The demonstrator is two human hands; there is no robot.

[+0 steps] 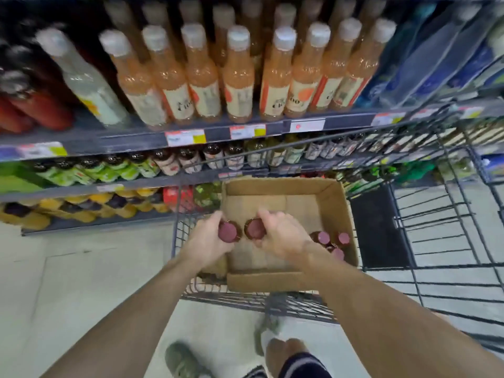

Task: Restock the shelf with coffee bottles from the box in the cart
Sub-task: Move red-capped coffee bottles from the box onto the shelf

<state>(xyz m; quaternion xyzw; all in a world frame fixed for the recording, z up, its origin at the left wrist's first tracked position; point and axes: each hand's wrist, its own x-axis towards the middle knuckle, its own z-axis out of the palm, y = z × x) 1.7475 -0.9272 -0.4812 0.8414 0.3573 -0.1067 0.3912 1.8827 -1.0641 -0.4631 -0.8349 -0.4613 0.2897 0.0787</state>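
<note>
An open cardboard box [336, 211] sits in the wire cart [436, 241]. My left hand [207, 241] grips a dark coffee bottle with a maroon cap [228, 232] above the box's left side. My right hand [281, 236] grips a second maroon-capped bottle [255, 229] right beside it. Three more capped bottles [331, 242] stand in the box's near right corner. The shelf row of small dark bottles [188, 159] runs just beyond the cart's far rim.
Tall peach-coloured bottles [237, 75] fill the upper shelf, with price tags [185, 137] on its edge. Green, yellow and red packs sit on lower shelves at left. The cart's wire walls rise at right. My feet [182, 361] stand on pale floor tiles.
</note>
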